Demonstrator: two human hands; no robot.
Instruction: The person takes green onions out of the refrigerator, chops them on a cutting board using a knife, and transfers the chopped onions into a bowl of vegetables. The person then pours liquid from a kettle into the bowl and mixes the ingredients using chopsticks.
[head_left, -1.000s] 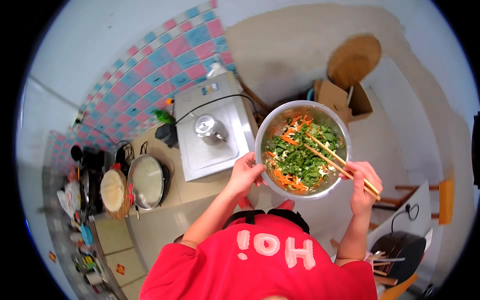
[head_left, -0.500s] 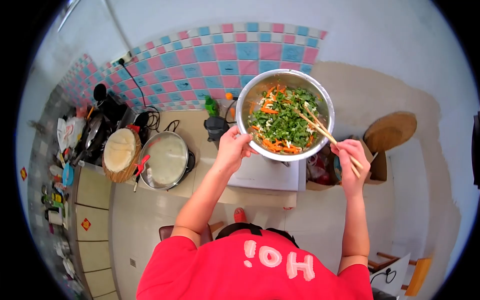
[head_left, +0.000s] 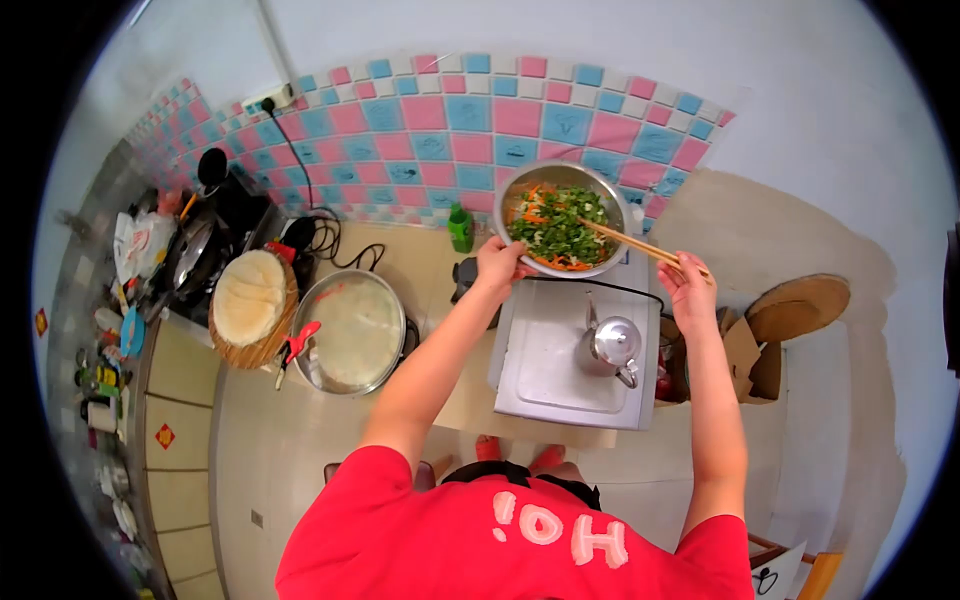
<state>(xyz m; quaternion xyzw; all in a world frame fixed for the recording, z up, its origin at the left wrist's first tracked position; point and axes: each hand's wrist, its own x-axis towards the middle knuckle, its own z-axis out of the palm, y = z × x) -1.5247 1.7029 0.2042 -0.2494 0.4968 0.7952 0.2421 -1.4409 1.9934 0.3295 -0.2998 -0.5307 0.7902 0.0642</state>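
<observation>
A metal mixing bowl [head_left: 622,200] is at the back of the counter, near the tiled wall. Chopped greens with orange carrot shreds and pale bits [head_left: 565,225] lie in it. My left hand [head_left: 503,262] grips the bowl's near left rim, fingers closed. In my right hand [head_left: 688,292] is a pair of chopsticks [head_left: 645,246], held near their thick ends, with the tips in the greens. Below the bowl, a silver kettle [head_left: 612,345] stands on a white appliance top [head_left: 545,370]. Whether the bowl's base rests on anything is hidden.
Left on the counter are a wide pan [head_left: 355,335] of pale liquid, red-handled tongs [head_left: 298,345], and a stack of flat round wrappers [head_left: 248,297] on a wooden board. A green bottle [head_left: 461,228] stands by the wall. Cardboard boxes [head_left: 755,362] are at the right.
The bowl has moved back toward the wall, away from me, and looks smaller. Both hands went with it. The kettle and the white appliance top are now uncovered.
</observation>
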